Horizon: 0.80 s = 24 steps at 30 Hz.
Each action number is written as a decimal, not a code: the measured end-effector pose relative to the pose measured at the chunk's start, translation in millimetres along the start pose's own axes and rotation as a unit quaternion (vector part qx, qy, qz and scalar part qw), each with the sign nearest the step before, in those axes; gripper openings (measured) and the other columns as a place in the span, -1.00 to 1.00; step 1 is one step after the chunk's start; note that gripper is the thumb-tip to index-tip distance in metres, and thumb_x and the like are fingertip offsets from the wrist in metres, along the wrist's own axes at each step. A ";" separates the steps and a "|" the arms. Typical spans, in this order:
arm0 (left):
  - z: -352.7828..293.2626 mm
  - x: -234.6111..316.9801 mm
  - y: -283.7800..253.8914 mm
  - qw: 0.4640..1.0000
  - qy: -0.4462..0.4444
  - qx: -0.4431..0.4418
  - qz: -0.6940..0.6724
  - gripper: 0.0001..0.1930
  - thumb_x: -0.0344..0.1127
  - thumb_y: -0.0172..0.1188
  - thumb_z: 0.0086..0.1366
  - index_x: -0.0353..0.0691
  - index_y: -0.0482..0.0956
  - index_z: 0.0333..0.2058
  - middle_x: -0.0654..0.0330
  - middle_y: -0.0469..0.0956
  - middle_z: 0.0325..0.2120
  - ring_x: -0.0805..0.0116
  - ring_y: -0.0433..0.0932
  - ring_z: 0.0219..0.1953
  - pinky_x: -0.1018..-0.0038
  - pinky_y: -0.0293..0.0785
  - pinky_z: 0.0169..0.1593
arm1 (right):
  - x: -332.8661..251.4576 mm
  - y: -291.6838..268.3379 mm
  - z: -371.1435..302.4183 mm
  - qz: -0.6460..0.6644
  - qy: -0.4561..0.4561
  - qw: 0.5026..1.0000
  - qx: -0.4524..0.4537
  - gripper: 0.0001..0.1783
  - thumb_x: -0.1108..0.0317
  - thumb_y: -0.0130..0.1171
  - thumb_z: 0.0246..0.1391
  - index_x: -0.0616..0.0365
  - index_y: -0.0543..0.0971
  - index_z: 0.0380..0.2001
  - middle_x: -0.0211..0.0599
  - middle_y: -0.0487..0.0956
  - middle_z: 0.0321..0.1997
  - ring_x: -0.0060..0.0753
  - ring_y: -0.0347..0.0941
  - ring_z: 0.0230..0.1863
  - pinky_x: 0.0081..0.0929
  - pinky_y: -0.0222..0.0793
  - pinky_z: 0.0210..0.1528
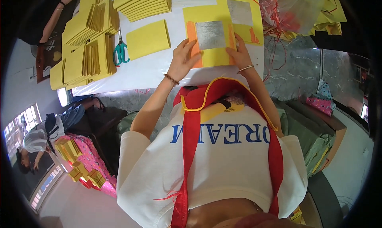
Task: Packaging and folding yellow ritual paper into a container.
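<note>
Both hands on the silver-squared yellow paper (217, 57)!

And here we are at the near edge of the white surface (147, 68), where the yellow paper lies right in front of the person. The left hand (184, 58) covers part of its left orange strip (194, 45), thumb stretched inward; the right hand (240, 54) touches the lower right side, by the other strip. Both have fingers loosely bent and thumbs apart from them; whether either pinches the paper, I cannot tell. Between the strips sits a shiny silver square (211, 35). Just behind, a second yellow sheet (254, 28) carries its own silver square (240, 13). Over to the left, a plain yellow piece (147, 39) lies tilted, with teal-handled scissors (121, 54) beside it, then folded yellow bundles (89, 62) crowding the side. Far right, a clear plastic bag (298, 9) slumps among red strings (274, 31)!
</note>
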<state>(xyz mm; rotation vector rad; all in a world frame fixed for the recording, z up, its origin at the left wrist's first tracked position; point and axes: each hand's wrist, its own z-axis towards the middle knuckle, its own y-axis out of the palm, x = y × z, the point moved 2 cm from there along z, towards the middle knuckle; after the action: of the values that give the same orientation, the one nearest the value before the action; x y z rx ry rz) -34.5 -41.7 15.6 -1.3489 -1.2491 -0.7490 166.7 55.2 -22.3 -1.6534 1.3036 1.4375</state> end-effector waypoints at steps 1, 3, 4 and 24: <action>-8.7 7.1 -3.8 0.989 0.109 -0.016 0.099 -0.36 -0.27 0.25 0.00 -0.28 0.24 0.06 -0.09 0.17 0.07 0.15 0.28 -0.03 0.36 0.22 0.02 | -3.6 -1.7 -0.1 -0.001 -0.002 1.000 0.001 -0.34 0.48 0.08 -0.05 0.14 0.11 0.15 -0.17 0.44 -0.10 -0.41 0.43 -0.21 -0.55 0.35 -0.15; -22.1 21.2 -10.7 0.955 0.221 -0.032 0.196 -0.24 -0.28 0.29 -0.03 -0.23 0.13 0.14 -0.05 0.04 0.16 0.11 0.17 0.12 0.33 0.11 0.13 | -10.7 -5.5 -2.9 0.119 0.097 0.988 -0.017 -0.32 0.54 0.04 -0.05 0.09 0.08 0.17 -0.14 0.41 -0.06 -0.38 0.42 -0.15 -0.53 0.37 -0.12; -28.3 28.2 -15.0 0.947 0.220 -0.057 0.227 -0.15 -0.25 0.32 -0.08 -0.22 0.05 0.17 -0.06 -0.01 0.17 0.04 0.06 0.17 0.28 0.03 0.17 | -13.4 -8.0 -4.6 0.119 0.093 0.988 -0.018 -0.32 0.54 0.04 -0.05 0.09 0.08 0.17 -0.14 0.41 -0.06 -0.38 0.42 -0.15 -0.53 0.37 -0.12; -5.9 0.9 0.4 0.918 0.274 -0.086 0.272 -0.75 -0.39 0.04 0.05 -0.19 0.49 -0.24 0.13 0.52 -0.36 0.15 0.43 -0.27 0.32 0.33 -0.18 | -24.8 -34.4 -27.2 -0.433 -0.313 0.829 -0.163 -0.63 0.39 0.16 -0.20 0.13 0.49 -0.20 -0.16 0.50 -0.19 -0.13 0.39 -0.12 -0.34 0.20 -0.05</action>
<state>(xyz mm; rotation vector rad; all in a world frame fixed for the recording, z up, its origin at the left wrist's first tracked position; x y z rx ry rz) -32.7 -47.0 17.5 -1.4051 -0.3405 -0.7685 210.3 50.3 2.4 -1.4456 -0.1020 1.4219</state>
